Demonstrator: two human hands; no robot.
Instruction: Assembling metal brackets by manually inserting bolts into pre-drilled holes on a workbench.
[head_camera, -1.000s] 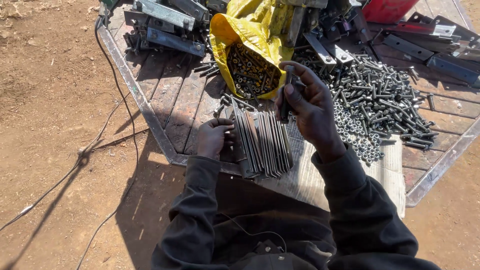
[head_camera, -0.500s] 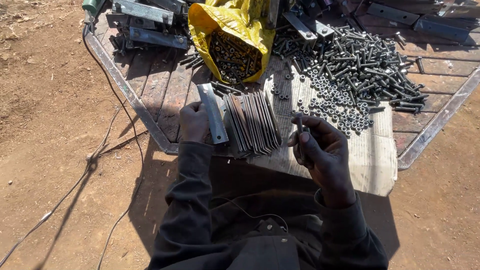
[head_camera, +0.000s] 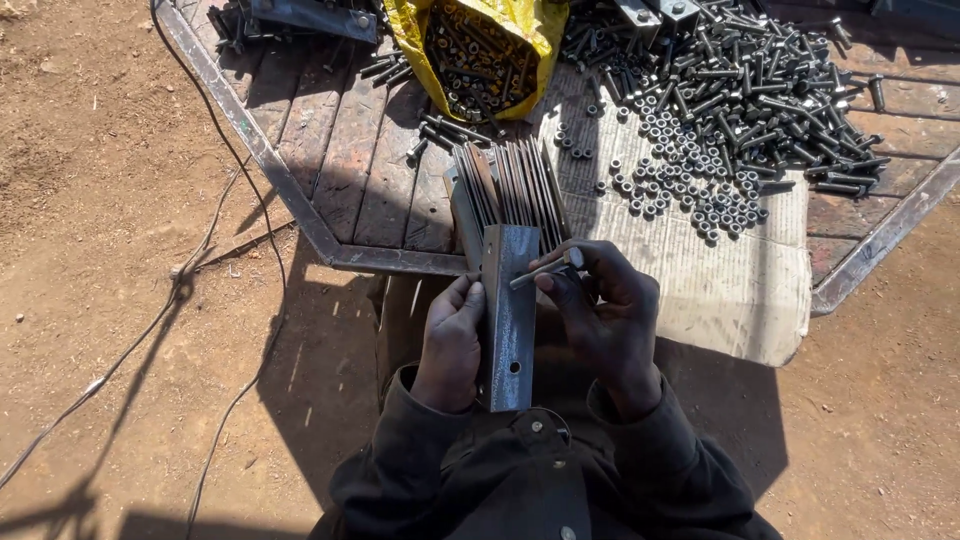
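Note:
My left hand (head_camera: 452, 345) grips a flat steel angle piece (head_camera: 510, 315) with holes, held upright over my lap. My right hand (head_camera: 600, 315) pinches a bolt (head_camera: 545, 268) by its head, its shank lying across the top of the angle piece. Just beyond my hands a stack of similar steel angle pieces (head_camera: 508, 190) stands on edge at the near side of a wooden pallet (head_camera: 350, 150).
An open yellow sack of nuts (head_camera: 480, 50) lies at the back of the pallet. A heap of bolts (head_camera: 770, 90) and loose nuts (head_camera: 690, 170) spreads over a pale sheet (head_camera: 730, 290) to the right. Cables (head_camera: 230, 200) run over the dirt on the left.
My left hand has lifted one angle piece off the stack and brought it toward my lap. My right hand has come back from the sack with a bolt and set it against the piece.

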